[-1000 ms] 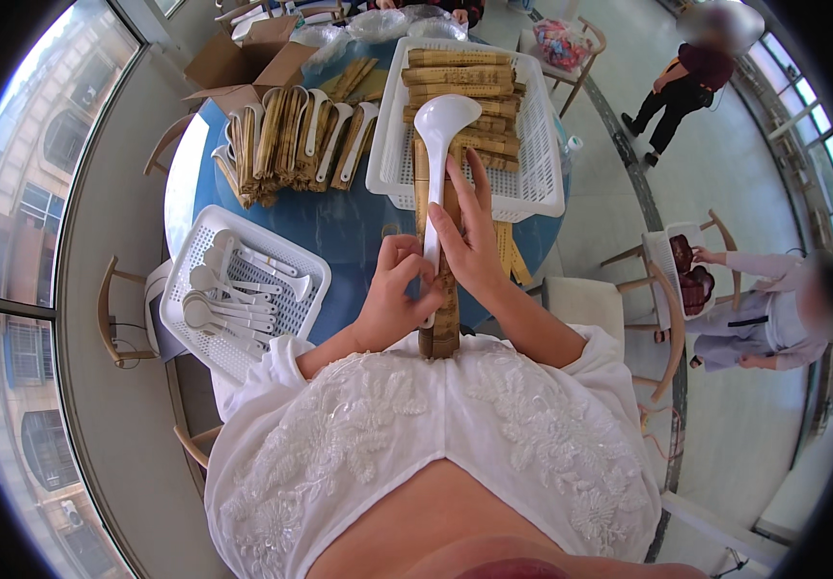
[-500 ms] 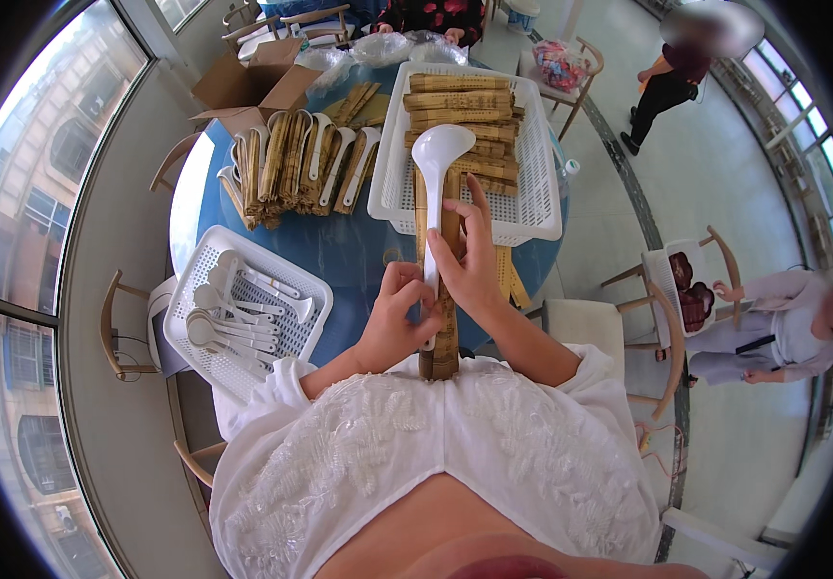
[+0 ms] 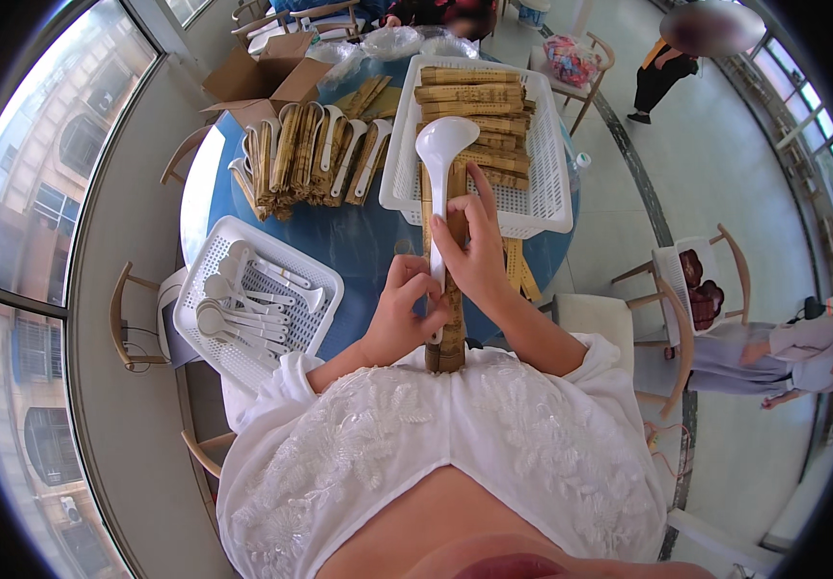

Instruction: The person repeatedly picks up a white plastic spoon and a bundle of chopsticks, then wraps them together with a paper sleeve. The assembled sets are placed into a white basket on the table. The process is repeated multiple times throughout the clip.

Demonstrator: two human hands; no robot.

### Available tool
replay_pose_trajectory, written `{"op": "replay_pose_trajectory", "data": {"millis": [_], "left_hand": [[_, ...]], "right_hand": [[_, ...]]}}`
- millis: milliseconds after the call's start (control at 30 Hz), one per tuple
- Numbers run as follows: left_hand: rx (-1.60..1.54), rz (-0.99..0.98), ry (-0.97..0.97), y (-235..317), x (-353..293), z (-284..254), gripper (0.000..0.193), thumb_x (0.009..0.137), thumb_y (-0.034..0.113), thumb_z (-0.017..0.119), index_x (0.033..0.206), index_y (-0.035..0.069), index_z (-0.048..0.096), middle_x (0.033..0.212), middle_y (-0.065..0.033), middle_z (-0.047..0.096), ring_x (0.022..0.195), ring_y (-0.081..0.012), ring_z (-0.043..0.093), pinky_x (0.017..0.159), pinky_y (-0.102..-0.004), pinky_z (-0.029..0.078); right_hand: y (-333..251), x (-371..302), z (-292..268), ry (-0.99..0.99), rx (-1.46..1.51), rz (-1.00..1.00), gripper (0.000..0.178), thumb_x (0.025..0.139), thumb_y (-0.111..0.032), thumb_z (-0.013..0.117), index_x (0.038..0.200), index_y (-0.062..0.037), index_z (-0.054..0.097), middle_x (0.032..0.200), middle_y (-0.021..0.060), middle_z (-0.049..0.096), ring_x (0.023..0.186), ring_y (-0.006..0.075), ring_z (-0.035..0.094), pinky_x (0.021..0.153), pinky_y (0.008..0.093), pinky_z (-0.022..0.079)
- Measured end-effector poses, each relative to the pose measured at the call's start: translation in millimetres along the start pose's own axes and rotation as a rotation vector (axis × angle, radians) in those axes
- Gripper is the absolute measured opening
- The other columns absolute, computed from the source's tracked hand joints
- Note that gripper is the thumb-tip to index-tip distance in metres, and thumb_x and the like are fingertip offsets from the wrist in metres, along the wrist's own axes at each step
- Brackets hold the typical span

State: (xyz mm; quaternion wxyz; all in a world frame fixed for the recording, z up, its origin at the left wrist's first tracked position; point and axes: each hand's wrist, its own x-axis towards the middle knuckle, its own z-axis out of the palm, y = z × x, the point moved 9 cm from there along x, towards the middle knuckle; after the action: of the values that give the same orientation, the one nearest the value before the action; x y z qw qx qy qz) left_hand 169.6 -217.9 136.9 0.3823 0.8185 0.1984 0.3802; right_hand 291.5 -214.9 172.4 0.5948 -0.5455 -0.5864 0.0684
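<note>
Blue table [image 3: 366, 241] lies past the fingers [image 3: 476, 220]. A white basket [image 3: 399, 179] sits beyond their tips. Under them is a brown bundle [image 3: 451, 345], a white ladle [image 3: 438, 188] on top. Fingers of the left hand [image 3: 397, 317] pinch its handle; those of the right hand [image 3: 477, 253] hold higher.

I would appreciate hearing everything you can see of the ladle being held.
The ladle looks white, glossy and smooth, perhaps ceramic or plastic, with a rounded bowl and long, slim handle. It lies lengthwise over brown wrapping, bowl pointing away from the person. The left hand pinches the lower handle; the right thumb appears against it higher up.
</note>
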Motion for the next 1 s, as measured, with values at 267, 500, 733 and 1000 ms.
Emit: {"op": "replay_pose_trajectory", "data": {"millis": [267, 500, 733, 1000], "left_hand": [[0.002, 0.006, 0.071, 3, -7, -7, 0.020, 0.067, -0.005, 0.067, 0.080, 0.001, 0.052, 0.098, -0.0125, 0.043, 0.081, -0.0239, 0.054, 0.072, -0.0305, 0.047], [0.020, 0.030, 0.087, 6, -12, -9, 0.021, 0.067, -0.004, 0.068, 0.079, 0.001, 0.052, 0.098, -0.0124, 0.043, 0.080, -0.0231, 0.054, 0.072, -0.0301, 0.047], [0.022, 0.054, 0.114, 9, -13, -10, 0.022, 0.065, -0.003, 0.069, 0.077, 0.002, 0.052, 0.099, -0.0120, 0.044, 0.087, -0.0229, 0.052, 0.077, -0.0312, 0.046], [-0.041, -0.061, 0.119, -4, -19, -4, 0.022, 0.066, -0.003, 0.069, 0.080, 0.003, 0.053, 0.102, -0.0129, 0.045, 0.094, -0.0228, 0.051, 0.079, -0.0318, 0.046]], "right_hand": [[-11, -6, 8, -0.036, -0.005, -0.050, 0.020, 0.083, -0.006, 0.062, 0.092, -0.0054, 0.045, 0.141, 0.0296, 0.024, 0.120, 0.0436, 0.040, 0.093, 0.0430, 0.038], [-14, -14, 12, -0.014, 0.016, -0.066, 0.023, 0.083, -0.005, 0.061, 0.097, -0.0057, 0.043, 0.143, 0.0288, 0.020, 0.124, 0.0438, 0.034, 0.096, 0.0436, 0.036], [-15, -24, 17, -0.041, 0.038, -0.057, 0.030, 0.082, -0.003, 0.061, 0.105, -0.0056, 0.041, 0.143, 0.0294, 0.015, 0.126, 0.0435, 0.032, 0.096, 0.0428, 0.037], [5, -38, 14, -0.008, 0.219, 0.059, 0.060, 0.082, -0.005, 0.062, 0.129, -0.0057, 0.026, 0.140, 0.0282, 0.023, 0.125, 0.0315, 0.038, 0.094, 0.0366, 0.041]]}}
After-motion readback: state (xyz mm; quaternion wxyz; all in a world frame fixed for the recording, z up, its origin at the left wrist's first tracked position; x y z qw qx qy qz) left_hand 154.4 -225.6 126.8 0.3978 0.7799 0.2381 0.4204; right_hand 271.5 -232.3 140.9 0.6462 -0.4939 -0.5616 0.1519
